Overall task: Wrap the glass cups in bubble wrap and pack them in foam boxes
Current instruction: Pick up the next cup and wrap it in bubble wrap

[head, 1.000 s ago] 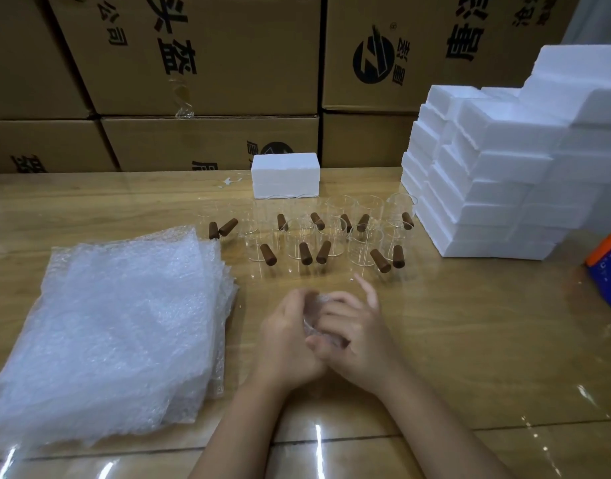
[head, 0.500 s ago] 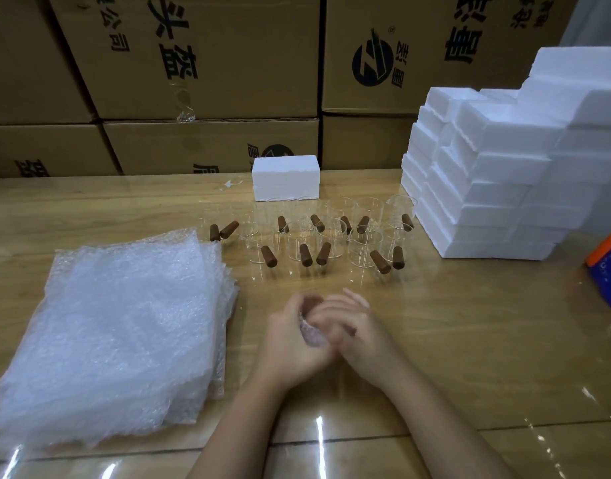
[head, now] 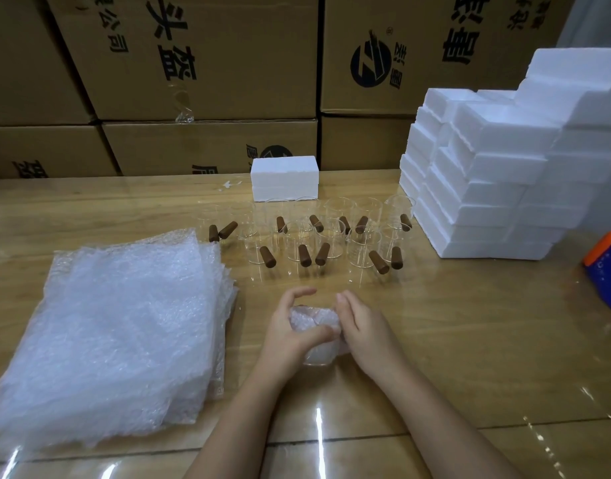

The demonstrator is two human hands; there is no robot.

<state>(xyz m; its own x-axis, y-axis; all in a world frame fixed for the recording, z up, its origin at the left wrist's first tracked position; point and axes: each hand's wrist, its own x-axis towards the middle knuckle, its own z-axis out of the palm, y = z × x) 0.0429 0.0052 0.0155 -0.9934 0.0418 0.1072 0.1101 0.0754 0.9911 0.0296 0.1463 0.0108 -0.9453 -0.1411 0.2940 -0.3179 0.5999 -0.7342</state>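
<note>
A: Why are both hands bunched at the lower centre of the frame?

B: The left hand (head: 290, 330) and right hand (head: 361, 328) cup 1 wrapped cup (head: 316, 337) between them, fingers curled around the bubble wrap, probably to keep the loose ends from springing open.

A: And the stock?

B: The bubble wrap stack (head: 114, 326) lies at lower left, just beside the left arm. The bare glass cups (head: 314, 233) stand in 2 rows at centre. The lone foam box (head: 285, 178) waits behind them; the foam box pile (head: 497, 178) fills the right.
</note>
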